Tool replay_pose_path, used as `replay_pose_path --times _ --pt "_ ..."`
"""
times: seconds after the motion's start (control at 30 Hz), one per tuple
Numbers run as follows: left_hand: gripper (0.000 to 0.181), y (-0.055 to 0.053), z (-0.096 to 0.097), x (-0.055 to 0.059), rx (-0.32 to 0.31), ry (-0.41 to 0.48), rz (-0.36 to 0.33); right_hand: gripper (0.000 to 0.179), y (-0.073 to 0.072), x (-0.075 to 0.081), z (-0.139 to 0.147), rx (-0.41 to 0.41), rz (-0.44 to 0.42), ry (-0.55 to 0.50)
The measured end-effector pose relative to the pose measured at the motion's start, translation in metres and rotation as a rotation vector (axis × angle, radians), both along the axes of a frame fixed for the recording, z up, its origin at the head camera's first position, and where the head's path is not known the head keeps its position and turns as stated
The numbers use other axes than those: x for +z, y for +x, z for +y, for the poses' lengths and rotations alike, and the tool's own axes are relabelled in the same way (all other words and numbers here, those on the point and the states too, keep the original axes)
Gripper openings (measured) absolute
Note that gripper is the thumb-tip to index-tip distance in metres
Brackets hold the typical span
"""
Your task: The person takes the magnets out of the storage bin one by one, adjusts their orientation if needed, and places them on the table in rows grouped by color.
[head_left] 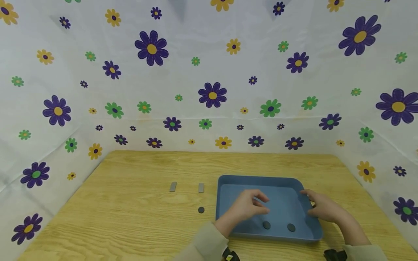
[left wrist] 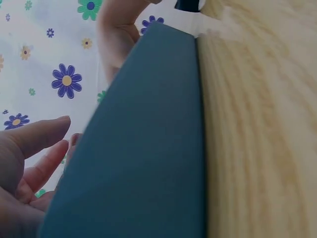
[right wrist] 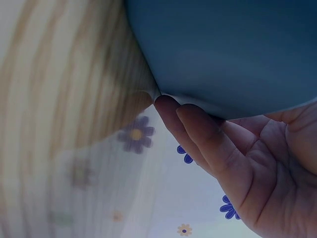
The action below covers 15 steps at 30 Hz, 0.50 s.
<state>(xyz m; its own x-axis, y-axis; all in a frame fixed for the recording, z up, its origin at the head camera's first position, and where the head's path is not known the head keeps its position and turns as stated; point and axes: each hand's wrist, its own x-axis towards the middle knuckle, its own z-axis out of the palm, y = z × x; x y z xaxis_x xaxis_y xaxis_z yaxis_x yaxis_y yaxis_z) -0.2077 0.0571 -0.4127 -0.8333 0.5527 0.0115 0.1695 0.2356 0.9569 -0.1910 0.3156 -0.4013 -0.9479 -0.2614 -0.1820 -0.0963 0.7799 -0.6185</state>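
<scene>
Left hand [head_left: 246, 207]: over the left half of the tray [head_left: 282, 204]; thumb and forefinger curve toward each other with a narrow gap between the tips, and nothing shows in that gap.
Right hand [head_left: 323, 208]: at the tray's right wall, toward its far end, gripping that wall; in the right wrist view two fingers lie along the outer side, low down by the table [head_left: 130, 206], while the thumb is hidden there.
Tray: blue, shallow, rectangular with rounded corners, on the right half of the table, its long sides running left to right.
Discs in the tray: two, dark and round, near the near wall and apart from each other; the left disc [head_left: 266, 225] is just on the near side of the left fingers, the right disc [head_left: 291, 227] nearer the right wall.
Disc on the table: the third disc [head_left: 201, 210], equally dark, lies just outside the tray's left wall, not touching it.
Grey blocks: two small flat ones on the table, left of the tray and farther off than the third disc; the right block [head_left: 201, 187] is almost straight beyond that disc, the left block [head_left: 173, 187] apart from it and slightly slanted.
Sleeves: pale, the left sleeve [head_left: 205, 244] and right sleeve [head_left: 365, 253] both come in from the near edge.
Table: light wood with visible grain.
Cloth: white cloth [head_left: 183, 79] with purple, yellow and green flowers rises beyond the table and along its left and right sides.
</scene>
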Motion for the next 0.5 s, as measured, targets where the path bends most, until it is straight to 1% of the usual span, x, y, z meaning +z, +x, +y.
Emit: replay_pose_path --times 0.2,0.37,0.5 --pt "0.022 0.001 0.004 -0.005 0.021 0.044 -0.056 0.061 0.0 0.0 -0.001 -0.007 0.005 0.018" --pt "0.021 0.0 0.004 -0.01 -0.007 0.095 -0.091 0.06 0.0 0.0 -0.001 -0.007 0.007 0.021" --pt "0.022 0.0 0.006 -0.013 -0.026 0.109 -0.117 0.06 0.0 0.0 -0.001 -0.008 0.018 0.026"
